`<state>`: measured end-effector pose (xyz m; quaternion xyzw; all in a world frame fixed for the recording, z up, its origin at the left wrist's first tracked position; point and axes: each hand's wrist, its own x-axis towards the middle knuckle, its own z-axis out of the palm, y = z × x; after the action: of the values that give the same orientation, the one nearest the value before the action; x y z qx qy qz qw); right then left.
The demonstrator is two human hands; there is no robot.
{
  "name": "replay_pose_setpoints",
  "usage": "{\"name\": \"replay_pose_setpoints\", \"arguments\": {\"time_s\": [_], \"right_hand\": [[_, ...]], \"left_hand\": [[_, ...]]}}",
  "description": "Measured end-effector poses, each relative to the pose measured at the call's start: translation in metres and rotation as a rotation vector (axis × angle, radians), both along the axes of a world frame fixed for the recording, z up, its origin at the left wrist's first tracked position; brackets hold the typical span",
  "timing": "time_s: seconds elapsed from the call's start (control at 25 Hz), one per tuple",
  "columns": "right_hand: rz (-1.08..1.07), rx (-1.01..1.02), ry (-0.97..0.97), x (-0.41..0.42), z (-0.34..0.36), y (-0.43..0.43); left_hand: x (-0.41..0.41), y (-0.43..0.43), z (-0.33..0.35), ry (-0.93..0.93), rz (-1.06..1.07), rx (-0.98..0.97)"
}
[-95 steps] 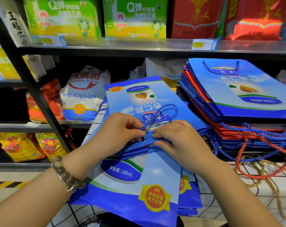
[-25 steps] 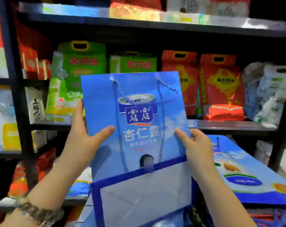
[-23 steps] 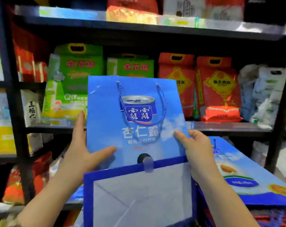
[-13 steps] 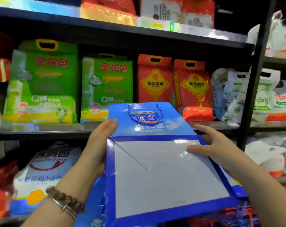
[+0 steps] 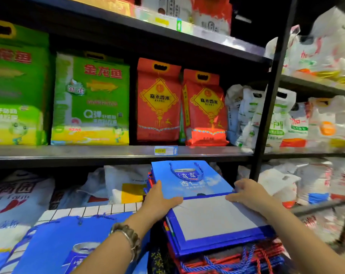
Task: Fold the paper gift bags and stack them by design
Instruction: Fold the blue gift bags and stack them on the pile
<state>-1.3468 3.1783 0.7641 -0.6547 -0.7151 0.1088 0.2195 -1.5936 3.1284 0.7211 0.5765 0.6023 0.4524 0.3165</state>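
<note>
Shop shelving fills the background: a metal shelf [image 5: 108,153] carries green rice bags [image 5: 90,99] and red rice bags [image 5: 158,103], with paler sacks further right.

Below the shelf, the folded bag [image 5: 189,180] now lies flat on top of the stack [image 5: 217,252]. Its blue printed face points away and its white bottom flap is turned up toward the camera. Half a second ago it was in the air in front of the shelf, and a second ago it stood upright facing the camera. It has come down and levelled out onto the pile.

The left hand [image 5: 160,200] has its grip clamped on the bag's left edge, thumb on top and fingers along the side. The right hand [image 5: 246,192] has its grip clamped on the right edge, thumb on the white flap and fingers curled at the border. How far either hand's fingers reach under the bag is hidden.

This bag looks finished and placed, and all that seems left is to square it up and let go. The layers just under it are blue like it, while red edges and rope handles [image 5: 227,264] show lower down, so it seems to be matched by design. More blue bags [image 5: 55,240] lie at lower left on a white grid [image 5: 88,210], probably waiting their turn.
</note>
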Motion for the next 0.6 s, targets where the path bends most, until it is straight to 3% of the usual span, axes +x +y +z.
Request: {"name": "replay_pose_setpoints", "arguments": {"time_s": [0.16, 0.28, 0.4, 0.6], "right_hand": [[0.07, 0.155, -0.109, -0.012, -0.003, 0.014], [0.273, 0.007, -0.258, -0.038, -0.013, 0.016], [0.33, -0.082, -0.482, -0.048, -0.041, 0.014], [0.299, -0.102, -0.582, -0.054, -0.056, 0.008]], "left_hand": [[0.015, 0.005, 0.015, 0.499, 0.058, 0.097], [0.038, 0.005, 0.028, 0.802, -0.092, 0.019], [0.046, 0.008, 0.0, 0.929, -0.203, -0.173], [0.044, 0.007, -0.023, 0.952, -0.228, -0.231]]}}
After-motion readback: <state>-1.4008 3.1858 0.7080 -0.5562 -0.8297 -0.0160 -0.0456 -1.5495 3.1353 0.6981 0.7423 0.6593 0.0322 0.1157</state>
